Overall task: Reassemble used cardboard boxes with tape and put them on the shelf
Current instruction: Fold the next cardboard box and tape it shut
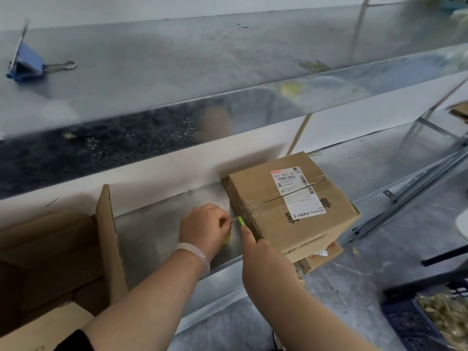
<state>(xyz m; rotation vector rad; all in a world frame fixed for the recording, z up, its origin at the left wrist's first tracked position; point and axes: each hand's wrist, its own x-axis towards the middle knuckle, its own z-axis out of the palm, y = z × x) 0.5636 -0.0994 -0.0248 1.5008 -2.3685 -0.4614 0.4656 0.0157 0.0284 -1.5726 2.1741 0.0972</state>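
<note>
A brown cardboard box (291, 206) with a white shipping label stands on the metal shelf (157, 224), its seam taped shut. My left hand (205, 229) grips a yellow tape roll (226, 238), mostly hidden under the fingers, just left of the box. A strip of clear tape stretches from it to the box's left side. My right hand (255, 249) holds a green cutter (241, 221) whose tip meets the tape at the box's left edge.
More cardboard boxes (50, 249) fill the shelf's left end, one flap (111, 236) standing upright. A blue binder clip (27, 63) lies on the upper shelf. Metal rails (410, 196) lean at the right. A dark crate (430, 312) sits on the floor at lower right.
</note>
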